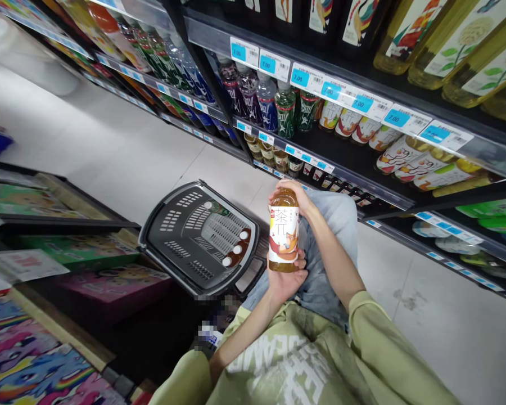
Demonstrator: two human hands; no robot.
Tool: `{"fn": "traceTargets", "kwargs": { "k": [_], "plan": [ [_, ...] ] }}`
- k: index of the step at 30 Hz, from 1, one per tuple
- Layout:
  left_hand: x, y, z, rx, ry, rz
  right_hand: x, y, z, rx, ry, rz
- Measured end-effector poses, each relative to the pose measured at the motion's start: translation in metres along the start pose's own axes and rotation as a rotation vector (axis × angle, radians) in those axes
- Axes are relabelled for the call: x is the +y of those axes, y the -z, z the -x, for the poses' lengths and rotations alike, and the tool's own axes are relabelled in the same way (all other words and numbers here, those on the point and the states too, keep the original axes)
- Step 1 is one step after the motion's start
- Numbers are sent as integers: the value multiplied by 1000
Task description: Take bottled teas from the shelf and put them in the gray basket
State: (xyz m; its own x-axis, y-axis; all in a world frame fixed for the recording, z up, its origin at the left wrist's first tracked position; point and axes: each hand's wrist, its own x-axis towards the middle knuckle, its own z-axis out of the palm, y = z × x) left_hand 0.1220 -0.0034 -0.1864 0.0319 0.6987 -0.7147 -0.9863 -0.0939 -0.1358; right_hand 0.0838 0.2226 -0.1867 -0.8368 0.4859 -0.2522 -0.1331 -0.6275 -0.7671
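Observation:
Both hands hold one bottle of tea drink, amber with a white illustrated label facing up at me. My left hand cups its base from below, fingers curled around the lower side. At the top end, my right hand wraps around the neck and covers the cap. Beside my knee on the floor stands a black and grey shopping basket. Inside it, several brown bottles with white caps lie along the right side, and a green bottle lies near the far end.
Shelves of bottled drinks with blue and white price tags run along the right and ahead. At the left, a low rack holds colourful boxes. Pale tiled floor stretches between them. A white bin-like container stands far left.

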Motion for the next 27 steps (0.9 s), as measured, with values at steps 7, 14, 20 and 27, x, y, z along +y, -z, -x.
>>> {"fn": "traceTargets", "kwargs": {
  "k": [7,14,20,27],
  "plan": [
    [0,-1,1,-36,35,54,2,2,-2,-6,-10,-7],
    [1,3,0,-45,65,86,0,0,-1,-29,-11,-34],
    [1,8,-1,-117,80,64,-2,0,0,-19,-37,-69],
    [3,24,-5,-166,69,-115,-12,-2,10,-82,-14,-130]
  ]
}}
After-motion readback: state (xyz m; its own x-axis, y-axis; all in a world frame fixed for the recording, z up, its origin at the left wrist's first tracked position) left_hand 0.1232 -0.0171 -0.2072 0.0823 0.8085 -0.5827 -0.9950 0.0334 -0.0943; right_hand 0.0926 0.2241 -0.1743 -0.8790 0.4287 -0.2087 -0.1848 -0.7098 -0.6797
